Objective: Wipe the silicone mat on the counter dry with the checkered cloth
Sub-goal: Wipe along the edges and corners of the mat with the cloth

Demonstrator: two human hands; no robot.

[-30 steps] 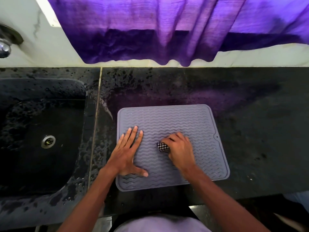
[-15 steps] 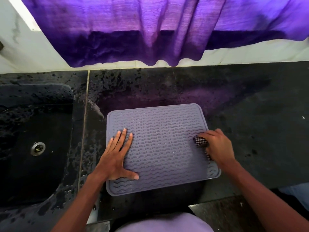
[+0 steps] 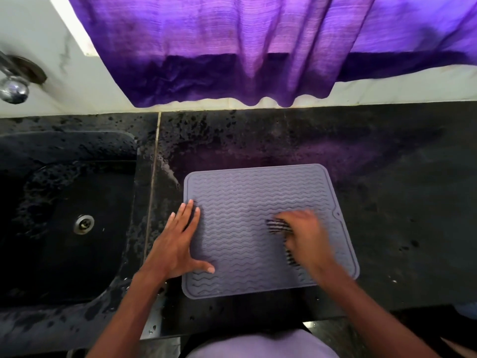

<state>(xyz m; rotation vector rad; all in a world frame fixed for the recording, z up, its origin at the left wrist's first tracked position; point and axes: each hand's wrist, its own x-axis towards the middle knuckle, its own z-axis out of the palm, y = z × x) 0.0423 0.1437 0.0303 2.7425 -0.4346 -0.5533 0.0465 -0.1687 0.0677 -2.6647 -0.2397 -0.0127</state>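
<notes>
Grey silicone, ribbed in waves: the mat lies flat on the black counter straight ahead of me, its near edge close to the counter's front lip, so I judge there is little room to pull a stroke toward myself without dragging the cloth off. My left hand lies flat on the mat's left part, fingers straight and thumb spread, pinning it. My right hand, blurred, is curled round the bunched checkered cloth, which touches the mat right of centre. To do this well I would hold the left palm down firmly, run the cloth along the ridges, not across them, so it reaches into the grooves, and overlap each pass, ending at the raised rim where water probably collects. The strip under my left hand needs its own pass once I shift that hand. On the right edge sits a small notch that could snag the cloth. Left of the mat the counter is spattered with drops, and the sink lies just past a seam, so I would not sweep that way. To the right the counter has open room. Beyond the far edge a band of counter runs to the wall, where a purple curtain hangs clear of the surface, with a tap at far left.
</notes>
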